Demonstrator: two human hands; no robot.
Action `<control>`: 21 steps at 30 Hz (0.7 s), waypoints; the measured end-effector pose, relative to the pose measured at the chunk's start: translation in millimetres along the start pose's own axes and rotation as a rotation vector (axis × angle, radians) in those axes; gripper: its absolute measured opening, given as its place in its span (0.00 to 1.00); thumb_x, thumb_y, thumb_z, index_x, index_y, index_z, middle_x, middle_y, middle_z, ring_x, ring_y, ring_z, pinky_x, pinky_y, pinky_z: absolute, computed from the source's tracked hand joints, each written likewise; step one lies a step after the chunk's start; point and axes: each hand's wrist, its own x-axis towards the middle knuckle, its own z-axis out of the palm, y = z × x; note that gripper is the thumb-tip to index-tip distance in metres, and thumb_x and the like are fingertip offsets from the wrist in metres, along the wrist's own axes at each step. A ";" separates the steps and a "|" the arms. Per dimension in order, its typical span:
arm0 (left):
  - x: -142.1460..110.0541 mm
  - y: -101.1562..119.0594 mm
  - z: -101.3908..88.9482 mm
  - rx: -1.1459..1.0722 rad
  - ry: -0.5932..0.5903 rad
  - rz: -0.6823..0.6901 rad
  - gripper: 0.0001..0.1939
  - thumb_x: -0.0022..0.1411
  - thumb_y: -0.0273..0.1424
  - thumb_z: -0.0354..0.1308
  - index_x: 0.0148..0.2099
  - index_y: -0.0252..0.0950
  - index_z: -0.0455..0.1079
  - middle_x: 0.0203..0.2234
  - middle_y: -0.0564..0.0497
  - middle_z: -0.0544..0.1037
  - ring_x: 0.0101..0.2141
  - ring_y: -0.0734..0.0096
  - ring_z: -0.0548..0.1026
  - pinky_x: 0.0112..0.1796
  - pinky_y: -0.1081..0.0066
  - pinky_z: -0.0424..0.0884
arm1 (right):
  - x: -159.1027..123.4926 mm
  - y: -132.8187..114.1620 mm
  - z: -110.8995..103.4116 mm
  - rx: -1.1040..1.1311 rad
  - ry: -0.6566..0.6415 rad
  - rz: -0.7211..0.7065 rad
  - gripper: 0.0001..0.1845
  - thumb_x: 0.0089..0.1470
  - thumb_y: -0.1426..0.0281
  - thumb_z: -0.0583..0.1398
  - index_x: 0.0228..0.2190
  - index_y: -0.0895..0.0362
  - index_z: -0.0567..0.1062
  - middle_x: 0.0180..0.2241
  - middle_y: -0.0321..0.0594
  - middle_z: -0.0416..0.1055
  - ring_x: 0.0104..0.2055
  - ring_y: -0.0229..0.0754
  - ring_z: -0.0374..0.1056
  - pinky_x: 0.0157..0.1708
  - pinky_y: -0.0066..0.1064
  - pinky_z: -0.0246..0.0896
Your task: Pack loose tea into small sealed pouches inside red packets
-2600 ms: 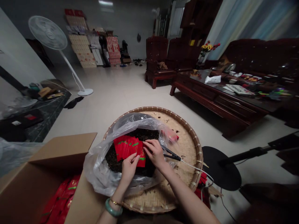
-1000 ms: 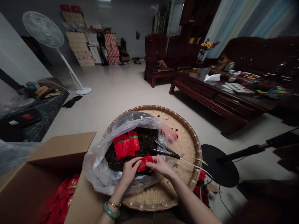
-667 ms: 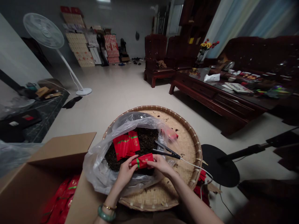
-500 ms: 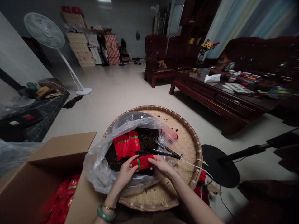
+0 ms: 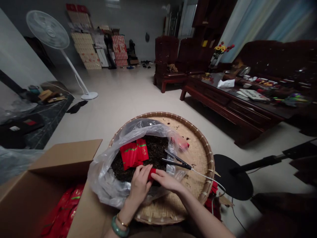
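Note:
My left hand (image 5: 139,185) is closed around a small red packet (image 5: 151,173), which shows only at its right end. My right hand (image 5: 166,180) pinches that same end of the packet. Both hands hover over the near rim of a clear plastic bag (image 5: 109,185) filled with dark loose tea (image 5: 155,150). A fan of flat red packets (image 5: 133,153) lies on the tea. Black sealing tongs (image 5: 176,160) with a white cord rest on the bag's right edge. The bag sits in a round woven bamboo tray (image 5: 198,148).
An open cardboard box (image 5: 59,165) with red packets (image 5: 63,211) inside stands at the left. A black round lamp or stand base (image 5: 234,181) lies on the floor right of the tray. A long dark wooden table (image 5: 237,105) and a standing fan (image 5: 49,31) are farther off.
My right hand picked one red packet from the fan and brought it near. Both hands held it stretched sideways; now my left hand has closed over most of it.

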 end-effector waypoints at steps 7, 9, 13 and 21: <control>4.6 -17.7 4.5 -0.124 0.160 -0.144 0.18 0.51 0.25 0.58 0.46 0.36 0.68 0.37 0.46 0.76 0.40 0.60 0.72 0.41 0.58 0.72 | 2.3 10.8 -13.7 0.157 0.348 -0.049 0.23 0.53 0.52 0.51 0.28 0.59 0.74 0.27 0.39 0.70 0.32 0.41 0.68 0.33 0.33 0.65; 6.1 -19.3 1.8 -0.151 0.191 -0.202 0.17 0.51 0.27 0.59 0.45 0.36 0.69 0.36 0.46 0.76 0.39 0.60 0.73 0.41 0.59 0.72 | 7.5 24.8 -21.1 -0.003 0.402 -0.050 0.20 0.54 0.57 0.51 0.28 0.58 0.75 0.26 0.40 0.71 0.31 0.42 0.68 0.33 0.35 0.66; 6.2 -19.5 -1.0 -0.230 0.188 -0.312 0.19 0.51 0.28 0.59 0.48 0.36 0.67 0.38 0.45 0.75 0.37 0.63 0.74 0.35 0.64 0.74 | 17.2 46.0 -34.0 -0.658 0.426 -0.193 0.17 0.52 0.74 0.51 0.40 0.60 0.75 0.44 0.50 0.71 0.48 0.47 0.65 0.51 0.44 0.58; 2.0 -17.6 2.5 -0.324 0.211 -0.373 0.21 0.51 0.29 0.57 0.49 0.35 0.66 0.42 0.44 0.74 0.40 0.63 0.74 0.33 0.69 0.75 | 47.2 20.0 -23.2 -1.375 0.422 -0.097 0.30 0.52 0.82 0.48 0.56 0.52 0.61 0.60 0.51 0.52 0.48 0.51 0.61 0.35 0.38 0.65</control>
